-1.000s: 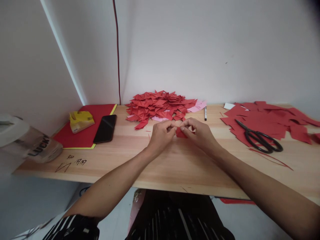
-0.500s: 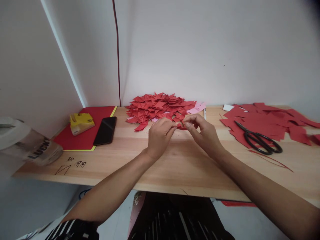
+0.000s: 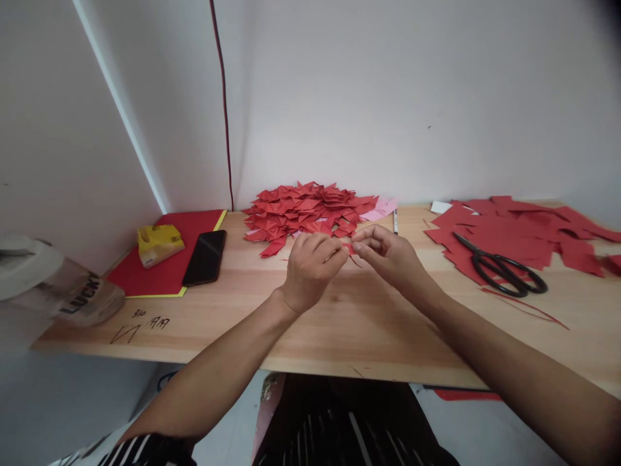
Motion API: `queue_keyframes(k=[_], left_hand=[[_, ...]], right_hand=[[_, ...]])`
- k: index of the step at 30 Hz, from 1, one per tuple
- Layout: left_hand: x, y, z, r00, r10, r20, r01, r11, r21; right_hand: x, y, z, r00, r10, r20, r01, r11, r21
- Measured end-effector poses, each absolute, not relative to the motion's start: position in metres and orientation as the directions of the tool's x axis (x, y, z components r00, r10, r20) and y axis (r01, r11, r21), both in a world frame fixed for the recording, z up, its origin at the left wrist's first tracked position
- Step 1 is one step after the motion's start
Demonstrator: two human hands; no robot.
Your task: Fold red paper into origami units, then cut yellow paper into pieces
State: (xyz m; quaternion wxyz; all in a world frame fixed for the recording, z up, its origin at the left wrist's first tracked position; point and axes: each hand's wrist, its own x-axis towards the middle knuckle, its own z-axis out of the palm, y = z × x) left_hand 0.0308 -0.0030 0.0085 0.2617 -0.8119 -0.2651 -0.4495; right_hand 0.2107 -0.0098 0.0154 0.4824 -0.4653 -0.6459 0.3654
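Note:
Between my two hands, just above the middle of the table, is a small piece of red paper [image 3: 348,248], mostly covered by my fingers. My left hand [image 3: 314,266] is closed on its left side, the back of the hand towards me. From the right, my right hand [image 3: 387,252] pinches it between thumb and fingertips. Just behind my hands lies a heap of folded red paper pieces [image 3: 303,210], with some pink paper [image 3: 381,208] at its right edge.
On the right, black-handled scissors [image 3: 504,266] rest on flat red paper pieces [image 3: 514,236], with thin red strips [image 3: 528,307] in front. Leftward are a phone [image 3: 204,257], a yellow packet [image 3: 159,244] on a red sheet [image 3: 145,279], and a clear plastic jar [image 3: 90,294].
My left hand has rolled over the red paper, so less of it shows between my hands. My right hand has stayed close to it. The view has shifted slightly.

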Motion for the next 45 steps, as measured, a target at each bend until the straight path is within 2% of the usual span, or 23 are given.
queue_keyframes(k=[5, 7, 12, 15, 20, 30, 35, 40, 45], left_hand=[[0.033, -0.004, 0.005, 0.455, 0.251, 0.854, 0.652, -0.747, -0.128], [0.034, -0.003, 0.004, 0.432, 0.334, 0.838, 0.655, -0.754, -0.038], [0.036, -0.003, 0.003, 0.318, 0.532, 0.785, 0.582, -0.763, 0.281], [0.037, -0.003, 0.006, 0.287, 0.578, 0.764, 0.517, -0.765, 0.384], [0.036, -0.002, 0.007, 0.266, 0.621, 0.737, 0.482, -0.748, 0.456], [0.039, -0.003, 0.007, 0.279, 0.634, 0.721, 0.45, -0.75, 0.485], [0.041, -0.004, 0.007, 0.228, 0.738, 0.634, 0.331, -0.672, 0.663], [0.042, 0.001, 0.004, 0.209, 0.871, 0.445, 0.159, -0.479, 0.863], [0.043, 0.003, 0.002, 0.18, 0.911, 0.371, 0.035, -0.383, 0.923]], right_hand=[[0.214, -0.009, 0.016, -0.143, 0.973, 0.18, 0.237, 0.211, -0.948], [0.214, -0.009, 0.016, -0.131, 0.968, 0.213, 0.231, 0.239, -0.943], [0.213, -0.009, 0.015, -0.062, 0.94, 0.336, 0.275, 0.339, -0.899], [0.212, -0.008, 0.013, -0.053, 0.935, 0.35, 0.288, 0.35, -0.892], [0.212, -0.007, 0.011, -0.058, 0.94, 0.337, 0.271, 0.34, -0.901], [0.211, -0.005, 0.006, -0.056, 0.935, 0.351, 0.23, 0.354, -0.907], [0.212, -0.003, 0.004, -0.053, 0.932, 0.36, 0.228, 0.362, -0.904], [0.212, -0.003, 0.002, -0.067, 0.926, 0.37, 0.235, 0.375, -0.896], [0.211, -0.005, 0.002, -0.079, 0.921, 0.381, 0.236, 0.389, -0.891]])
